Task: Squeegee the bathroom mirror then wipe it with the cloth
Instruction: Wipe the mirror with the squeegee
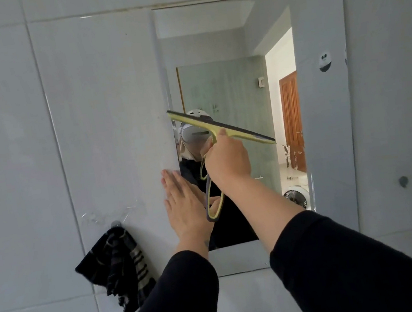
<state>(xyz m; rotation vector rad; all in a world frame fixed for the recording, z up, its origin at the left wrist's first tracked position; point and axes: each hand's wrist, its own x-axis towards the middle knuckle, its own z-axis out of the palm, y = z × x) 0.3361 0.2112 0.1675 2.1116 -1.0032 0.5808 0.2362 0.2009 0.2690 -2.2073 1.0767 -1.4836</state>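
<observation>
The frameless rectangular wall mirror (pixel 329 138) hangs flat on a wall of large pale grey glossy tiles (pixel 10 130), and I see it slightly from the left through the head camera. My right hand (pixel 228 159) has its fingers curled round the upper part of the looped handle of the yellow-green plastic squeegee with a dark rubber blade (pixel 219 127). The blade lies against the glass at about mid height, tilted so that its left end sits higher, at the mirror's left edge, and its right end lower, toward the middle. The loop of the handle hangs down below my fist. My left hand (pixel 184 206) is flat with the fingers straight and together, holding nothing, its fingertips resting at the mirror's left edge just beside the handle. Both arms wear black sleeves (pixel 347 263).

The black cloth with pale stripes (pixel 121 265) hangs bunched from a small hook (pixel 116 223) on the tiles, left of the mirror and below its middle, apart from both hands. A round black-and-white sticker (pixel 324 61) sits on the right part of the glass. The reflection shows a frosted glass panel (pixel 229 126), a bright doorway with a brown wooden door (pixel 291 106), and a small white fan (pixel 296 196) low down. A small dark knob (pixel 403 181) sits on the tiles to the right
</observation>
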